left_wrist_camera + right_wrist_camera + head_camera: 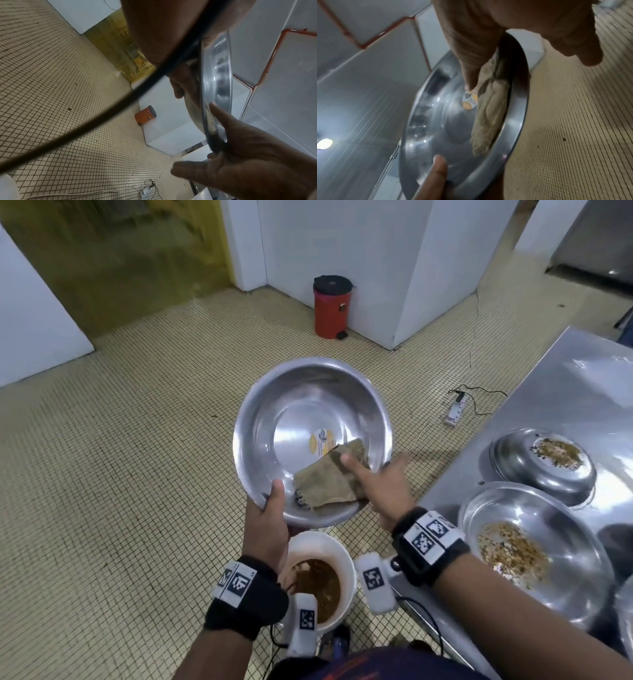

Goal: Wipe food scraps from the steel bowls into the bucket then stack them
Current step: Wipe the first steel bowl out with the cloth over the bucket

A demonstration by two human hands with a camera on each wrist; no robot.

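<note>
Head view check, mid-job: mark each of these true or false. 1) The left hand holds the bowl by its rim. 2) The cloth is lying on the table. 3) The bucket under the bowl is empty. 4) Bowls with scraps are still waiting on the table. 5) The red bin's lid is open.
1) The left hand holds the steel bowl by its near rim: true.
2) False. The cloth is inside the bowl, pressed by the right hand.
3) False. The white bucket holds brown slop.
4) True. One upright bowl holds scraps; an upturned bowl has scraps on its base, both on the steel table.
5) False. The red bin has its black lid closed.
</note>
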